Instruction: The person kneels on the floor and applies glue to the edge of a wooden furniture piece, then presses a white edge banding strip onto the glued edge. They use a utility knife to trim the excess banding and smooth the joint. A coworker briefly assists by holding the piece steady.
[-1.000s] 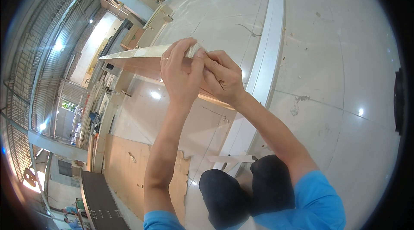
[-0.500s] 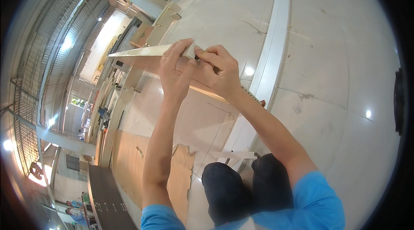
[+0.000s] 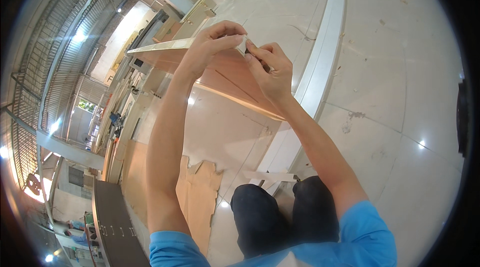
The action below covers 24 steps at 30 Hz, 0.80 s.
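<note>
A reddish-brown wooden panel (image 3: 225, 81) stands on edge in front of me, a pale strip (image 3: 162, 46) running along its top edge. My left hand (image 3: 212, 46) is at the panel's far corner, thumb and fingers pinched on a small whitish piece (image 3: 243, 44); whether this is the end of the pale strip, I cannot tell. Close against it, my right hand (image 3: 274, 71) is closed round a small dark tool (image 3: 248, 51), mostly covered by the fingers. A thin dark line shows on the panel's face.
A long white board (image 3: 322, 54) lies on the tiled floor to the right. Torn brown sheet material (image 3: 200, 187) lies left of my knees. A dark brown cabinet panel (image 3: 117, 222) is at the lower left, and stacked boards (image 3: 117, 142) line the left side.
Both hands have moved slightly up and to the right in the picture. My left hand has turned, with its fingers now reaching rightward. More of the panel's face shows between my arms.
</note>
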Each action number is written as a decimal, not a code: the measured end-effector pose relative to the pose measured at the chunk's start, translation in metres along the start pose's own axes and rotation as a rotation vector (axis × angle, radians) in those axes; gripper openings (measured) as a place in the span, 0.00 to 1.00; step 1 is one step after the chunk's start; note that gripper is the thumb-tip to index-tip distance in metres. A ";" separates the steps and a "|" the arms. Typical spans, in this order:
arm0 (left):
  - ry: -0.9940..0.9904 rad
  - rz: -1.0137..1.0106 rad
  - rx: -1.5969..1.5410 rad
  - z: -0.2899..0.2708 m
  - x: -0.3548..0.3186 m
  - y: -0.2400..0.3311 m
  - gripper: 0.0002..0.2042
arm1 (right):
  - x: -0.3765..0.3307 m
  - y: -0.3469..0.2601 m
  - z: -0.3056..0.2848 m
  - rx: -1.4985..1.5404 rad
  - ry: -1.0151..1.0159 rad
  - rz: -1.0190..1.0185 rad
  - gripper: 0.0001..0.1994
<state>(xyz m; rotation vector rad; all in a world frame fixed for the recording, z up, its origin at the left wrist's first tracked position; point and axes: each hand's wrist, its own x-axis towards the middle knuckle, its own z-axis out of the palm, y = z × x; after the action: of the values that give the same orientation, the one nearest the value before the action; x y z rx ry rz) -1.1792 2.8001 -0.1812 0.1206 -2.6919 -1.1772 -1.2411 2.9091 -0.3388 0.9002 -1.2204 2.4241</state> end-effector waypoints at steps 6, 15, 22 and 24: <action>-0.021 0.017 0.002 0.001 0.004 -0.004 0.14 | 0.001 -0.005 0.002 0.152 0.006 0.049 0.10; -0.008 -0.009 -0.053 0.006 0.001 -0.002 0.13 | 0.000 -0.012 0.001 0.085 -0.009 0.048 0.09; -0.132 -0.018 -0.118 -0.004 0.000 -0.003 0.17 | 0.003 -0.010 0.000 0.008 -0.021 0.010 0.10; -0.148 0.003 -0.138 -0.005 0.001 -0.004 0.17 | 0.002 -0.009 -0.001 0.064 -0.026 0.068 0.10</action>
<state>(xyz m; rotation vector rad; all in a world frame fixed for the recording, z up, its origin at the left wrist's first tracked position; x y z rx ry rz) -1.1792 2.7935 -0.1812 0.0089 -2.7222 -1.4190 -1.2387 2.9149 -0.3321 0.9252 -1.2074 2.5262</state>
